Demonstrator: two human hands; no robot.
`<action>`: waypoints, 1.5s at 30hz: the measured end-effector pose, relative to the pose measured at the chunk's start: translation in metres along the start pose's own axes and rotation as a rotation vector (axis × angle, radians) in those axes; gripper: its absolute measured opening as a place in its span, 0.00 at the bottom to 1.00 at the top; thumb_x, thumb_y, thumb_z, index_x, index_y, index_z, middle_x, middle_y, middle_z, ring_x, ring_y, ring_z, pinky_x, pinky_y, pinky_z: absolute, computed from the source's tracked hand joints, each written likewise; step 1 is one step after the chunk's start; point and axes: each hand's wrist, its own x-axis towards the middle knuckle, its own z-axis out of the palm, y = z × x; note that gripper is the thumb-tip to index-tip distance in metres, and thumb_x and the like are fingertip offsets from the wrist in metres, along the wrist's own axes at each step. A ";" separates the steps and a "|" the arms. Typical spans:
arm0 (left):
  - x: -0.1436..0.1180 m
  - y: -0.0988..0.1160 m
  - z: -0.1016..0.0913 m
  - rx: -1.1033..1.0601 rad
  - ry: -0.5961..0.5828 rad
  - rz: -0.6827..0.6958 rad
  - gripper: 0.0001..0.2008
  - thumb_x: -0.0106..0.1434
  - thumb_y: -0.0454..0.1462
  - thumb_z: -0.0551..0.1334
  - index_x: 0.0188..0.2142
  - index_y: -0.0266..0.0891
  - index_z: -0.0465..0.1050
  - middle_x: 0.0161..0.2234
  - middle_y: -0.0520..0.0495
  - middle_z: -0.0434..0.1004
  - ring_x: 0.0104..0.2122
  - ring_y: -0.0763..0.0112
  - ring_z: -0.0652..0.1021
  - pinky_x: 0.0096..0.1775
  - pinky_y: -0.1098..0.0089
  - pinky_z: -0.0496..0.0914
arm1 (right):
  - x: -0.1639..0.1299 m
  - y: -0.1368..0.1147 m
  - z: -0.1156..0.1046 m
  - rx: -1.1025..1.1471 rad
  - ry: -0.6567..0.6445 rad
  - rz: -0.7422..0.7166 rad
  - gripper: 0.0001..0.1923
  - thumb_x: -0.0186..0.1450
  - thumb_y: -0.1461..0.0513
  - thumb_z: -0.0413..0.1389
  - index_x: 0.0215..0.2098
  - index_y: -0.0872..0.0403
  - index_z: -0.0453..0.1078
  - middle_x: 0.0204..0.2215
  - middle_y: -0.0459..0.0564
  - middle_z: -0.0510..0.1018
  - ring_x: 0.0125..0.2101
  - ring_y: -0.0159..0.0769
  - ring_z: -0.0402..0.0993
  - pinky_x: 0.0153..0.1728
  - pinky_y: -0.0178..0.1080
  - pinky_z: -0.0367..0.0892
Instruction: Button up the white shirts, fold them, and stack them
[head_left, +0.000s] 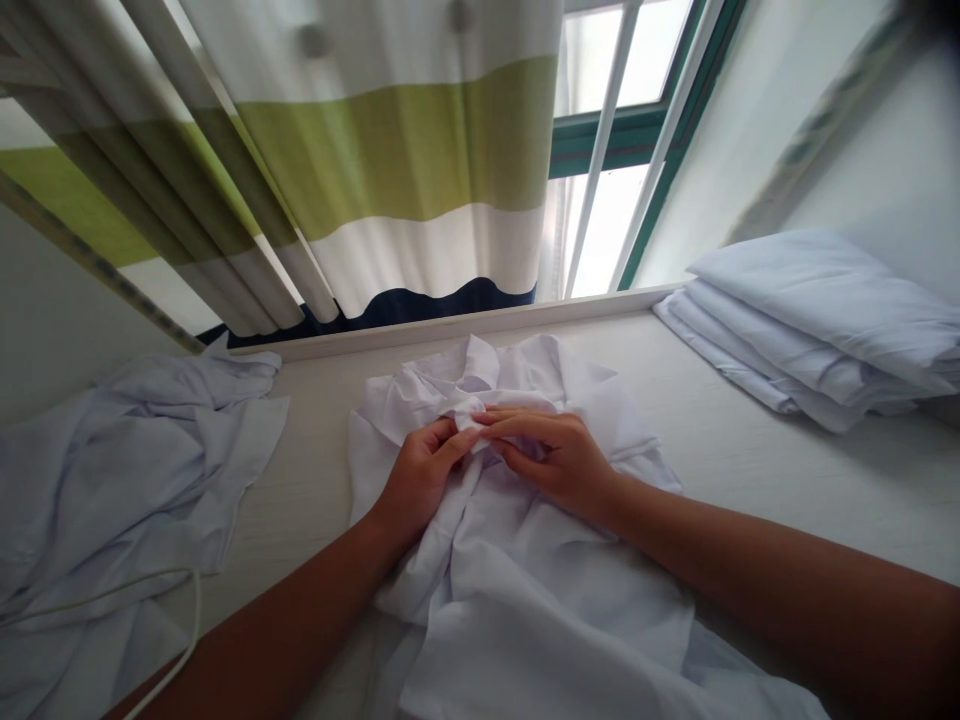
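Left hand [420, 468] and right hand [561, 452] pinch white cloth collared shirt [525, 570] | probably light, soft, easily creasing | collar [481, 362] seems firmer hold

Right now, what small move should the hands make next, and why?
Perhaps the left hand should steady the white shirt while the right hand draws it flat: both hands meet just below the collar, where the cloth is bunched, and the front lies in loose folds.

The head camera looks forward and down across the tabletop [307, 430] toward a window [637, 138]
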 end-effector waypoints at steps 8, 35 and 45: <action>-0.004 0.000 0.006 0.047 0.076 0.134 0.13 0.59 0.44 0.70 0.35 0.35 0.78 0.30 0.51 0.76 0.31 0.73 0.72 0.35 0.74 0.67 | 0.003 -0.009 -0.001 -0.176 0.096 0.232 0.08 0.63 0.56 0.65 0.37 0.52 0.77 0.35 0.49 0.80 0.36 0.39 0.76 0.38 0.40 0.71; -0.006 -0.004 0.005 0.199 0.050 0.075 0.19 0.61 0.46 0.67 0.44 0.34 0.79 0.38 0.44 0.83 0.39 0.60 0.80 0.40 0.68 0.72 | 0.001 -0.011 0.003 -0.206 0.045 0.333 0.05 0.61 0.63 0.62 0.36 0.53 0.78 0.32 0.47 0.82 0.32 0.37 0.76 0.38 0.39 0.70; -0.004 -0.004 0.004 0.178 0.076 0.033 0.17 0.59 0.47 0.68 0.37 0.34 0.78 0.29 0.48 0.80 0.29 0.68 0.76 0.31 0.72 0.68 | 0.000 -0.008 0.003 -0.265 0.032 0.292 0.05 0.61 0.63 0.63 0.36 0.52 0.77 0.30 0.46 0.82 0.31 0.37 0.76 0.36 0.38 0.70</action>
